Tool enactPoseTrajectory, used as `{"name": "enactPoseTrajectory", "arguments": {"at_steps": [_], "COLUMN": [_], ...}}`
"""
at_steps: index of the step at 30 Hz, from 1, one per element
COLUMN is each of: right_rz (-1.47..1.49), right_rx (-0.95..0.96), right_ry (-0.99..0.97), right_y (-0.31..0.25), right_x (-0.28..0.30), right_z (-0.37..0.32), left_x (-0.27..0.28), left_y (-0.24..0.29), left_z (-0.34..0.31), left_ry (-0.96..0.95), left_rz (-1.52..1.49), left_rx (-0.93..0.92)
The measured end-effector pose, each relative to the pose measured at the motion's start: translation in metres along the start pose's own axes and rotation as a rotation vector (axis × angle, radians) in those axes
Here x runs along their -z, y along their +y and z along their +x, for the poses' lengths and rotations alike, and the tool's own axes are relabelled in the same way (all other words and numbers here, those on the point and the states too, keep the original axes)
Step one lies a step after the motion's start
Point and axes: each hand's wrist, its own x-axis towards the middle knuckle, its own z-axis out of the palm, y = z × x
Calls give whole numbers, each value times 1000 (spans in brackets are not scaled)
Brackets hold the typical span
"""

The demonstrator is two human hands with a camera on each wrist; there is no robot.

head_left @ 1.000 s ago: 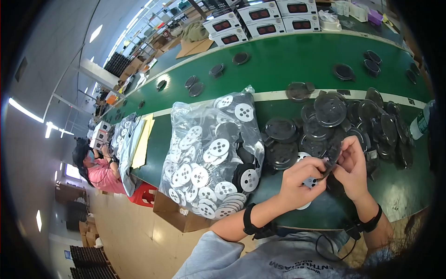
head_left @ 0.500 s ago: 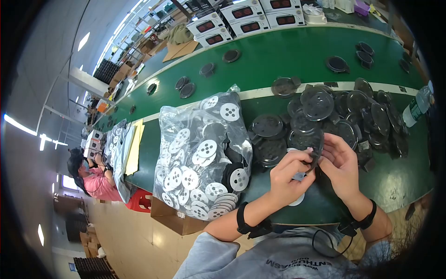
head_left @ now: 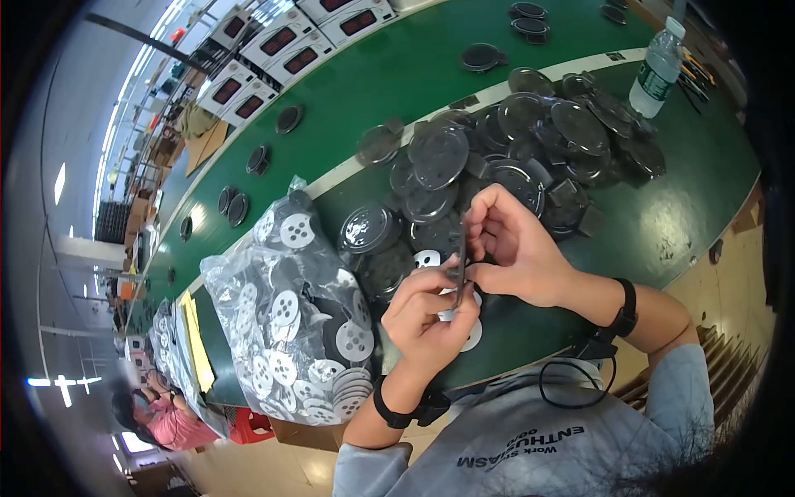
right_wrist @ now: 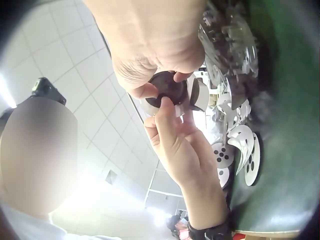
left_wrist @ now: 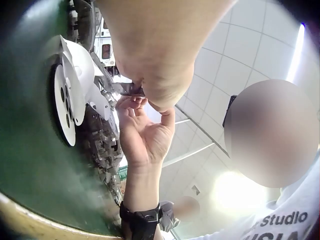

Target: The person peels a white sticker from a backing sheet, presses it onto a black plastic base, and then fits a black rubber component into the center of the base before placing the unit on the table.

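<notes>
Before the chest, both hands hold a thin dark round disc (head_left: 462, 258), seen edge-on in the head view. Its dark face (right_wrist: 172, 86) shows in the right wrist view. My left hand (head_left: 431, 315) pinches the disc's near edge with thumb and fingers. On the other side, my right hand (head_left: 523, 253) holds its rim, thumb low and fingers curled above. White discs with black holes (right_wrist: 252, 160) lie on the table below the hands. Beyond them is a heap of dark round covers with clear rims (head_left: 439, 157).
A clear plastic bag (head_left: 248, 323) full of white holed discs stands to the left. A water bottle (head_left: 657, 70) is at the far right. More dark covers (head_left: 482, 57) sit along the green bench strip, with boxed goods (head_left: 286, 41) behind. Another person (head_left: 178, 414) sits at far left.
The head view has turned, so the bench and bag appear shifted left and rotated. The held disc, tilted earlier, is now upright and edge-on. Both hands keep hold of it.
</notes>
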Motion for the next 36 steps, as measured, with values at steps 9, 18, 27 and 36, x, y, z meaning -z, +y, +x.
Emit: {"name": "enactPoseTrajectory", "arguments": {"at_steps": [9,18,27,36], "right_rz": [-32,-115,-64,-125], "right_rx": [42,56,62,21], "right_ry": [72,131,0,152], "right_y": [4,-6,4,-3], "right_x": [-3,-15,1,1], "right_z": [-3,-9,-3,1], "left_x": [-2,-2,0,-2], "left_y": [-5,-3,-1,-3], "left_z": [-6,-7,-6,-9], "left_ry": [8,66,-7,161], "left_rz": [31,132,124,-253], "left_rx": [14,74,53,359]}}
